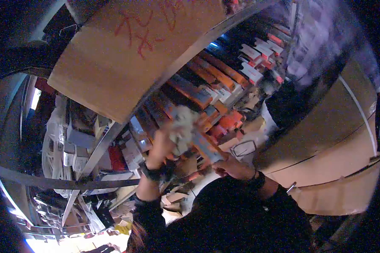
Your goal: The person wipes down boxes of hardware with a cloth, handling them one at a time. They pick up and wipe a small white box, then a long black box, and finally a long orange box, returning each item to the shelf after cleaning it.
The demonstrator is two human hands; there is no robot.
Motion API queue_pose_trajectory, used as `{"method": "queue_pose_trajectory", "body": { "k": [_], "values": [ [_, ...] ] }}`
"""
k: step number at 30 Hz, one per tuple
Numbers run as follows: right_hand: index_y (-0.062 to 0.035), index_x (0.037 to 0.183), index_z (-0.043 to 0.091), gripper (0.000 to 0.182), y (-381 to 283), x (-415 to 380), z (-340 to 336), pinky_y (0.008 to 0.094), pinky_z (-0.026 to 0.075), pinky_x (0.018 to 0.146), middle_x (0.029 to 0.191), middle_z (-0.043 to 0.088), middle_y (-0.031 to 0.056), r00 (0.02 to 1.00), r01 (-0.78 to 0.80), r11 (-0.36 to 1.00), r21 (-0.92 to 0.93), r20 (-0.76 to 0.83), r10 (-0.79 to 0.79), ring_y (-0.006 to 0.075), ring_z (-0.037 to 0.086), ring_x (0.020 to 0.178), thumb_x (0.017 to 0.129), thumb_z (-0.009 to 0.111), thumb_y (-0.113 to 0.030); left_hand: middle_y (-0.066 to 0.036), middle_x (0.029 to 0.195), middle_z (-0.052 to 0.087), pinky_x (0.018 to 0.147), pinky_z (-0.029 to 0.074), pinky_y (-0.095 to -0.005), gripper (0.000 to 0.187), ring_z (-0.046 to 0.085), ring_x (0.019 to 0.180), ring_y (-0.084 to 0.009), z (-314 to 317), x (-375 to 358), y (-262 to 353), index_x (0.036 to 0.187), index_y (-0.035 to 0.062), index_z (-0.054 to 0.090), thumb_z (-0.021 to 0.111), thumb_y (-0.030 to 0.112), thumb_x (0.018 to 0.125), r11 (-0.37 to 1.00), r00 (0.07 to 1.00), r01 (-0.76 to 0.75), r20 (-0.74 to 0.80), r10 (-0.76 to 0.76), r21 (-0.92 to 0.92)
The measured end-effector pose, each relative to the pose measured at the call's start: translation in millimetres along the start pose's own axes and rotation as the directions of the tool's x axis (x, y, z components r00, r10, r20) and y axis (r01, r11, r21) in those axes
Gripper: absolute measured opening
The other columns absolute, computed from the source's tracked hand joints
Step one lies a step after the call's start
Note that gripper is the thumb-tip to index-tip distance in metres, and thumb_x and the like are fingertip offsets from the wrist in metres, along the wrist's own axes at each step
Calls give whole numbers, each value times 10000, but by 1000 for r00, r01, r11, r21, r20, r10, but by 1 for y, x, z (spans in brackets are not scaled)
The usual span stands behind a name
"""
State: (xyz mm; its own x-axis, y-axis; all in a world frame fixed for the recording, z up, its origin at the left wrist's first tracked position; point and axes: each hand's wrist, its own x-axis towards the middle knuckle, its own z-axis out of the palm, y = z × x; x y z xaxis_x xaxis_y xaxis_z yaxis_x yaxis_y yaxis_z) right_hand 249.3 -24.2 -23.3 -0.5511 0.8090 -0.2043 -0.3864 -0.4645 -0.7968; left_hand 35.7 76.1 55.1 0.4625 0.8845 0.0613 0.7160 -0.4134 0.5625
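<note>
My right hand is closed around the near end of a long, narrow orange and grey-blue box. My left hand is smeared by motion and is closed on a pale, crumpled cloth, which lies against or just above the far end of that box. Beyond both hands, similar long orange boxes are packed side by side on a shelf. Bright red-orange packaging sits just past the held box.
A big cardboard sheet with red handwriting hangs at upper left. White and red boxes are stacked farther back. Large cardboard cartons stand at right. A metal frame bar and cluttered shelving occupy the left side.
</note>
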Motion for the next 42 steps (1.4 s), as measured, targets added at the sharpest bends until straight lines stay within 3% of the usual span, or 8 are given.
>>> {"method": "queue_pose_trajectory", "body": {
  "k": [4,6,13,15,16,22,25,42],
  "values": [
    [-56,986,452,377,9,9,-3,299,417,428,614,521,54,980,105,913,-395,-116,-163,159,499,472,736,543,-323,-137,1080,490,874,336,-366,405,427,1037,-302,27,-54,38,856,67,624,552,-92,490,913,993,-49,79,88,-406],
    [-62,1051,432,443,34,24,-24,375,451,528,794,561,122,806,411,97,-906,311,-503,270,551,567,700,573,-293,-131,1107,473,870,342,-367,392,412,1054,-305,24,-63,51,853,64,624,564,-83,495,945,976,-197,44,215,-260],
    [-101,1071,458,396,-5,6,3,402,460,535,962,532,147,892,222,83,-971,169,-420,306,561,593,716,540,-255,-128,1134,445,853,369,-394,479,415,1043,-328,51,-39,48,952,68,570,592,-15,481,941,936,-335,-101,338,45],
    [-114,1164,377,438,-19,-1,8,368,456,419,965,531,148,883,154,13,-988,131,-451,296,546,499,749,496,-186,-124,1124,460,846,382,-354,322,467,993,-247,60,-21,30,1000,-6,514,532,84,691,694,982,0,-133,-137,-720],
    [-114,1164,377,438,-26,-3,12,368,456,419,965,531,148,885,154,10,-988,134,-447,296,546,499,749,496,-186,-118,1086,486,809,408,-348,310,488,960,-236,45,-15,22,1039,3,487,425,183,794,977,946,-189,-249,208,96],
    [-127,1273,174,600,-20,-2,3,370,415,328,1021,504,156,889,212,120,-970,140,-436,281,525,440,756,475,-164,-111,1002,531,740,442,-319,364,534,864,-231,-2,50,-44,1097,53,438,512,91,743,951,892,116,-391,-226,-286],
    [-120,1278,135,651,-11,-3,-5,390,429,371,913,555,150,960,18,76,-997,-3,-278,282,529,449,749,494,-238,-88,1001,539,781,419,-337,327,518,904,-219,-8,92,-152,1095,52,445,465,126,777,848,781,27,-541,313,529],
    [-81,953,466,283,41,6,-36,229,366,414,655,512,28,999,14,999,-44,54,-11,118,476,487,750,534,-266,-132,1111,468,870,335,-407,324,427,1037,-315,36,-50,68,831,58,605,604,-1,512,745,1000,17,18,-7,-666]
  ]
}}
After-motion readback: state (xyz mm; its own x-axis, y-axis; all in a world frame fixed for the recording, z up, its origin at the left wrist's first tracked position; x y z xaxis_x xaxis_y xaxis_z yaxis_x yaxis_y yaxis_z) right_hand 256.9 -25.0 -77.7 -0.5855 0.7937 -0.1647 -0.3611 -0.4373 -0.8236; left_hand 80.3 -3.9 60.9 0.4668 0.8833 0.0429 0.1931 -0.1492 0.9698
